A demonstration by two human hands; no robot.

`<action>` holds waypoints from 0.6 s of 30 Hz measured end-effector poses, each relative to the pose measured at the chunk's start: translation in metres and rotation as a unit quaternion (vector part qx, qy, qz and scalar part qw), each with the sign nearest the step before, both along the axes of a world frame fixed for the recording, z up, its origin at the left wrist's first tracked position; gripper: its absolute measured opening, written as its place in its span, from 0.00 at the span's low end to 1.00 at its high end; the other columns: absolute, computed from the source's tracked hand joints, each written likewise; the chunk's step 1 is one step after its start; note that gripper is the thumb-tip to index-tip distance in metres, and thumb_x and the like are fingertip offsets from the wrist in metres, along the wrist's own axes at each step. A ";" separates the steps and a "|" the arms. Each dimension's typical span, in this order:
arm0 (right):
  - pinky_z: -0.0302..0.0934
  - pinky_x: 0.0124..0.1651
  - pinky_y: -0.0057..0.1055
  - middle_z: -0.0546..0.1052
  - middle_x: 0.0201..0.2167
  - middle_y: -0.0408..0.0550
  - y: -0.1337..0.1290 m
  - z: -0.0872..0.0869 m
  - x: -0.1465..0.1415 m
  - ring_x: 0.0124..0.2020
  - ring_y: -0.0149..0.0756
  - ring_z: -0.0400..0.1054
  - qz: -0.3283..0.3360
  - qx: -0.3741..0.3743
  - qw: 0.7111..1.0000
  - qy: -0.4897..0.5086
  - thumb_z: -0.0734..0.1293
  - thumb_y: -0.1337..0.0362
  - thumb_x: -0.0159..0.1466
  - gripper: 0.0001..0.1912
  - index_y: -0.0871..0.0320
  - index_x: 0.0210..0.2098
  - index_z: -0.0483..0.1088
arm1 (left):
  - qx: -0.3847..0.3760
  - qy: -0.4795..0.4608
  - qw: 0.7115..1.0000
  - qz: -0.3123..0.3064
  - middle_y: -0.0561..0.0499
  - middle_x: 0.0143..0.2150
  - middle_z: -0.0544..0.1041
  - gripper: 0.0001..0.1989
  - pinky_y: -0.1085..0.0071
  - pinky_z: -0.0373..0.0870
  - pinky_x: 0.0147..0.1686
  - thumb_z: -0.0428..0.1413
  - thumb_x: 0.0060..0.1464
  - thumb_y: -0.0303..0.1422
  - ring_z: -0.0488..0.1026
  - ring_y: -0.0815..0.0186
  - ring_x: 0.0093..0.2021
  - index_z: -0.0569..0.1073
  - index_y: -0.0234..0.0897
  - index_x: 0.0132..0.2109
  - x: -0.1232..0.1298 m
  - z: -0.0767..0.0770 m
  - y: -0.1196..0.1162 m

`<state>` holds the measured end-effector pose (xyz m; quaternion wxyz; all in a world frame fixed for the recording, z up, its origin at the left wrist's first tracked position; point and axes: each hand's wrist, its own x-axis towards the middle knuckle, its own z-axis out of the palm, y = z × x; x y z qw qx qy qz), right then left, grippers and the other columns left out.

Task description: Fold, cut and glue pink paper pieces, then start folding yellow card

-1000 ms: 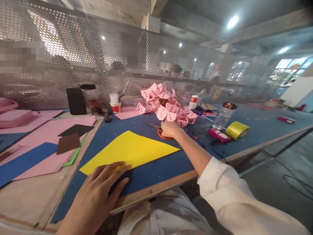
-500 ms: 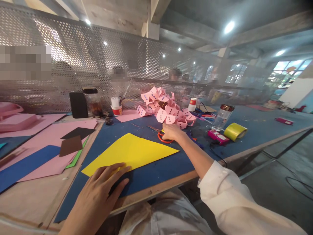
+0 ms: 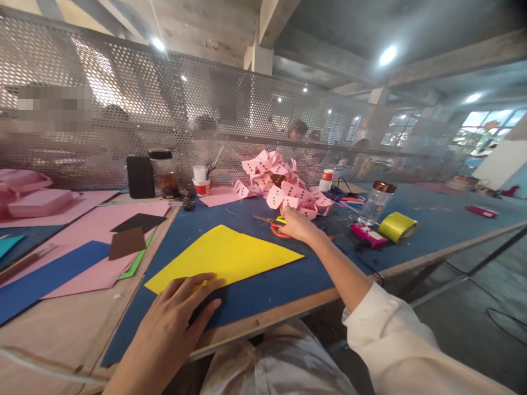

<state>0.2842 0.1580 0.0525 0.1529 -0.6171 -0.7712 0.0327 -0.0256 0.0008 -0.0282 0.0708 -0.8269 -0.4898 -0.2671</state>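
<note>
A yellow sheet [image 3: 230, 249] lies flat on the blue table top in front of me. My left hand [image 3: 181, 307] rests on its near edge, palm down, fingers stretched out and apart. Farther off to the right, my right hand [image 3: 302, 226] reaches to a pair of scissors [image 3: 280, 233] with orange handles, and its fingers are closed at the handles, where a bit of yellow shows. The fingertips are partly hidden. Just beyond that hand is a heap of pink cut pieces [image 3: 284, 184] marked with dark and blue dots.
To the right stand a clear bottle [image 3: 375, 204], a magenta device [image 3: 369, 235] with a cord, and a yellow roll [image 3: 397, 227]. Pink sheets [image 3: 93, 271], a blue strip [image 3: 57, 274] and a brown piece [image 3: 127, 243] lie left. A perforated metal screen [image 3: 164, 115] runs behind the table.
The view has shifted slightly, so everything sits a little further right. Both hands keep their places, the left on the yellow sheet and the right at the scissors.
</note>
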 end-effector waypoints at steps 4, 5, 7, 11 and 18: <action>0.64 0.38 0.30 0.78 0.41 0.56 -0.012 -0.002 0.003 0.41 0.42 0.73 -0.009 -0.002 0.995 0.099 0.70 0.57 0.61 0.15 0.60 0.42 0.67 | -0.004 -0.009 1.000 0.007 0.51 0.57 0.75 0.18 0.55 0.71 0.53 0.52 0.62 0.46 0.71 0.53 0.54 0.73 0.52 0.57 0.001 0.000 0.001; 0.64 0.35 0.28 0.78 0.37 0.52 -0.017 -0.004 0.000 0.37 0.39 0.73 0.003 -0.010 0.992 0.123 0.67 0.54 0.64 0.14 0.59 0.40 0.68 | -0.006 -0.010 1.000 0.007 0.51 0.57 0.75 0.18 0.54 0.71 0.53 0.52 0.62 0.46 0.70 0.53 0.54 0.73 0.52 0.57 0.001 0.001 0.001; 0.63 0.29 0.26 0.76 0.29 0.46 -0.029 -0.009 -0.012 0.28 0.34 0.71 0.041 -0.030 0.983 0.174 0.59 0.48 0.68 0.18 0.57 0.36 0.67 | -0.009 -0.013 1.000 0.006 0.51 0.57 0.75 0.18 0.54 0.70 0.54 0.52 0.63 0.46 0.70 0.53 0.54 0.73 0.52 0.57 0.002 0.002 0.000; 0.67 0.32 0.28 0.71 0.25 0.43 -0.058 -0.018 -0.057 0.27 0.32 0.70 0.202 -0.101 0.839 0.496 0.59 0.42 0.67 0.25 0.57 0.27 0.63 | -0.015 -0.021 1.000 0.001 0.50 0.57 0.75 0.17 0.53 0.69 0.55 0.52 0.64 0.45 0.69 0.54 0.54 0.73 0.50 0.57 0.004 0.006 -0.004; 0.54 0.21 0.23 0.65 0.16 0.38 -0.078 -0.026 -0.106 0.16 0.25 0.57 0.213 -0.191 0.839 0.462 0.65 0.42 0.63 0.27 0.58 0.21 0.64 | -0.055 -0.017 0.998 0.001 0.52 0.57 0.75 0.17 0.54 0.69 0.56 0.50 0.65 0.44 0.68 0.56 0.55 0.73 0.46 0.56 0.005 0.010 -0.006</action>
